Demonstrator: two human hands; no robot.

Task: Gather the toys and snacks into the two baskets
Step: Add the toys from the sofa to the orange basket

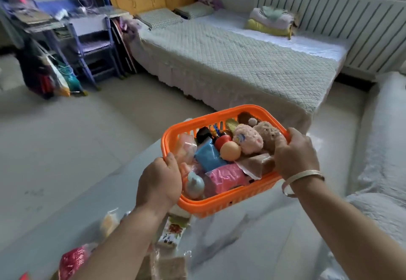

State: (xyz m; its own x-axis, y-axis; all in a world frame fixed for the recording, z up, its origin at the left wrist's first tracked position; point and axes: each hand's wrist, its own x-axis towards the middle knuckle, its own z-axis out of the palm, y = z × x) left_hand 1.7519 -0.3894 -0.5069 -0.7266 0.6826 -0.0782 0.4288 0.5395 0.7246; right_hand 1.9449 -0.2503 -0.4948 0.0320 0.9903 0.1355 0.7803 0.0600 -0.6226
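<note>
No legible text; print on snack packet [173,231] too blurred.

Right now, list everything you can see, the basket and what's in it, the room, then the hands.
basket: one, orange, held up in front
blue packet: one, in basket
pink packet: one, in basket
ball: one, orange, in basket
plush toys: two, pink and brown, far end of basket
loose snack packets: several, on the surface below
bed: one, pale quilt
folded blankets: one stack, on bed
chair: one, purple, left
left hand: grips basket rim
right hand: grips far rim, wears bracelet
</note>
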